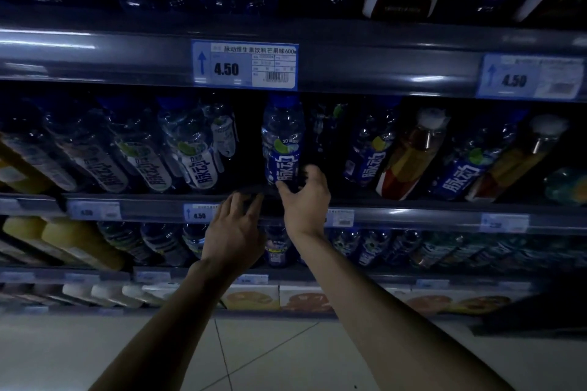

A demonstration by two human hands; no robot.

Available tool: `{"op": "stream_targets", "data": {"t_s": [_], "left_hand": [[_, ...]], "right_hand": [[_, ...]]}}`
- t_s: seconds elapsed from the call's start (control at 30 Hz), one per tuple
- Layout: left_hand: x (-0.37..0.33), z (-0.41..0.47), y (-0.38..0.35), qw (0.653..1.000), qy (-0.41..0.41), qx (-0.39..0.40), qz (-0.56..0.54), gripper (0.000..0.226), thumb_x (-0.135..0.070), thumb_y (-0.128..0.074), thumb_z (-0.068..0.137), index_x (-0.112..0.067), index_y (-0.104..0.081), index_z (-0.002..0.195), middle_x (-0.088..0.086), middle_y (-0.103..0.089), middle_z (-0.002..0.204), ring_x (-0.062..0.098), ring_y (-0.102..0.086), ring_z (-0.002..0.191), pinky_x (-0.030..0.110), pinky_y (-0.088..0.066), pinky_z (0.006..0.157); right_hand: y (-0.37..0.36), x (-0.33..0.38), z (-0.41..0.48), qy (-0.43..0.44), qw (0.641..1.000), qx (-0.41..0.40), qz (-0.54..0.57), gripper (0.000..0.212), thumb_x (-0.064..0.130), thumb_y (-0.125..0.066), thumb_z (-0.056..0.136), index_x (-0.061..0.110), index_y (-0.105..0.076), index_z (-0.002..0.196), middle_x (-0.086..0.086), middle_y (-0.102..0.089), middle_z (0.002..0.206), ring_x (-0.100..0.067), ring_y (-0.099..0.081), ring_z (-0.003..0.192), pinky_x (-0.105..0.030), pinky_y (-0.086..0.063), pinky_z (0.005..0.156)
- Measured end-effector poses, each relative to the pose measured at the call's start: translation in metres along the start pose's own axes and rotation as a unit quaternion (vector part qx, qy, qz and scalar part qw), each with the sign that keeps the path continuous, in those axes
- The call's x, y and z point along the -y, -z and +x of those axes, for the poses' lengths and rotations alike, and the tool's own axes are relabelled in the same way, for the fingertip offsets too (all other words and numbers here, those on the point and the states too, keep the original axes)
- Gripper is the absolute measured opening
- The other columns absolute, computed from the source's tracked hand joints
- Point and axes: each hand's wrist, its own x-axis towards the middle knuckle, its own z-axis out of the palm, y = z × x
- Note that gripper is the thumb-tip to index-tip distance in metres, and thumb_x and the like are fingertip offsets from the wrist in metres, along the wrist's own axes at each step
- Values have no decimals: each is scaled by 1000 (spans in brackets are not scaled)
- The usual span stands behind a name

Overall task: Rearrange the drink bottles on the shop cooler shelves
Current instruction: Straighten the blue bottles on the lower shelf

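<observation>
We had both bare forearms stretched up and forward, wrists close together. Our right hand (305, 200) was highest, fingers curled and spread, thumb apart from them, the fingertips (313, 170) blurred. Our left hand (233, 232) sat just below and beside it, palm away from us, fingers loosely spread and uncurled, gripping nothing we could see.
</observation>
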Motion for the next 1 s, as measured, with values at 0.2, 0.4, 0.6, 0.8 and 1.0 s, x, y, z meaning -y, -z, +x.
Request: {"op": "stream_targets", "data": {"t_s": [0.2,0.4,0.6,0.8,1.0], "left_hand": [[1,0,0,1000,-2,-2,-1,69,-24,-59,81,-13,-33,144,15,-41,137,35,-38,126,43,-37,102],[-1,0,1,1000,-4,0,5,69,-29,-58,83,-14,-32,144,13,-42,134,33,-40,123,41,-37,101],[-9,1,9,999,13,26,-33,74,-23,-65,80,-11,-31,145,17,-39,136,35,-37,126,45,-40,99],[-47,1,24,998,-32,8,-45,76,-12,-74,70,0,-40,137,25,-41,133,44,-35,126,55,-41,97],[-111,7,41,995,-57,15,-79,65,-20,-68,81,-3,-40,138,19,-42,136,38,-38,127,47,-36,101]], "right_hand": [[-7,6,2,-4,1000,-10,-9,50,21,-78,79,7,-54,120,-8,-58,119,-24,-57,107,-35,-51,89],[4,2,1,4,999,27,-17,56,23,-73,84,6,-49,131,-9,-55,126,-24,-55,114,-28,-46,90],[36,-2,-8,4,1000,25,9,52,27,-68,87,10,-48,133,-6,-53,129,-18,-53,114,-18,-40,87],[87,-7,-13,8,1000,1,-27,43,31,-63,89,11,-54,126,-2,-57,122,-16,-54,108,-20,-44,81],[154,-16,-13,-22,999,-26,-39,40,32,-61,90,13,-55,124,-2,-58,119,-19,-57,106,-30,-50,81]]}}
